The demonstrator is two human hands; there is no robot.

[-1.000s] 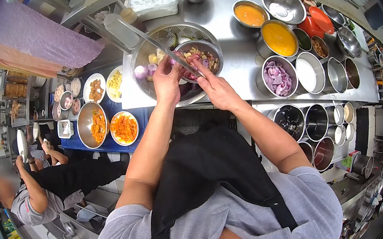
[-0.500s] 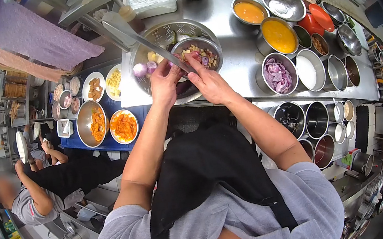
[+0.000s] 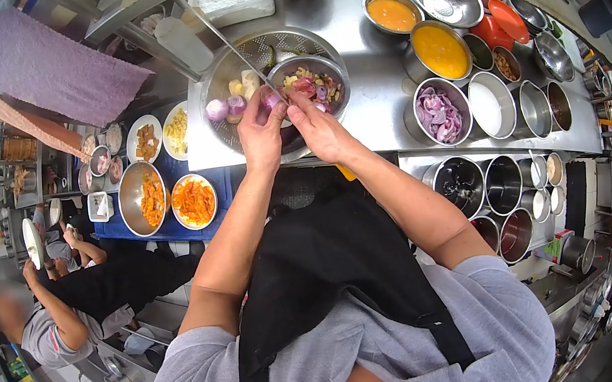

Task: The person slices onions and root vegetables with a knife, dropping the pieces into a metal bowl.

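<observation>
My left hand [image 3: 262, 136] is closed on a small red onion [image 3: 271, 98] over the perforated steel colander [image 3: 211, 87]. In my right hand [image 3: 323, 131] is a long knife [image 3: 226, 41], its blade seen nearly edge-on and slanting up to the left past the onion. My fingers hide the knife's handle. Below both hands, a steel bowl [image 3: 342, 78] inside the colander holds chopped pale and reddish pieces. More small red onions [image 3: 217, 110], pale peeled pieces [image 3: 250, 82] and a green chilli [image 3: 271, 57] lie in the colander.
Rightward on the steel counter [image 3: 380, 104] stand a pot of sliced red onion [image 3: 440, 113], a pot of yellow liquid [image 3: 441, 49] and several other containers. At left are a bowl of orange pieces [image 3: 153, 198] and plates. A co-worker [image 3: 61, 324] holds a white plate [image 3: 33, 244].
The knife blade has turned from its broad face to nearly edge-on and stands steeper. The red onion in my left hand now shows more. The view has shifted slightly.
</observation>
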